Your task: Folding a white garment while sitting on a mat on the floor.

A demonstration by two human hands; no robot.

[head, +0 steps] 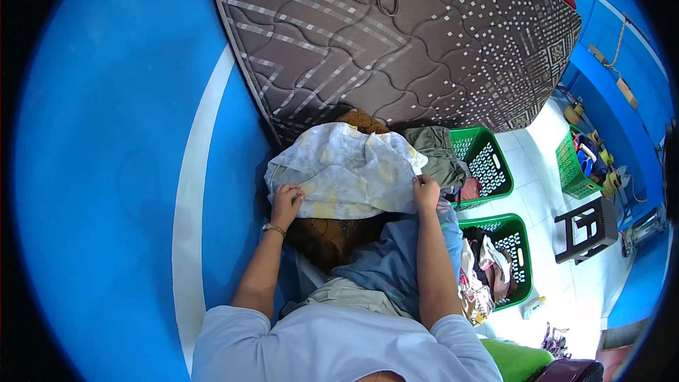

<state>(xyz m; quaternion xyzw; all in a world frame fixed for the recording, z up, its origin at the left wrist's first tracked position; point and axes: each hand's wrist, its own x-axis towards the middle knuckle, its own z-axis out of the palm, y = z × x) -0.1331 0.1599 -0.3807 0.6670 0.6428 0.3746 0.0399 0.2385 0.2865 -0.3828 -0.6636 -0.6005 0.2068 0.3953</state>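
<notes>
A white cloth garment with pale yellow and grey patches [345,167] lies spread in front of me over a brown patterned surface [323,233]. My left hand [287,202], with a watch or bracelet at the wrist, is at the garment's near left edge, its fingers pinched on the fabric. My right hand [426,192] grips the garment's right edge between thumb and fingers. Olive green shorts or trousers [437,156] lie just beyond my right hand, partly over a green basket. Blue-grey cloth [390,260] is bunched between my forearms.
A brown patterned mattress [371,42] leans ahead. At right are a green basket [501,156], another holding clothes [525,262], a farther green basket [570,170] and a dark plastic stool [602,228]. A blue wall [116,143] stands at left.
</notes>
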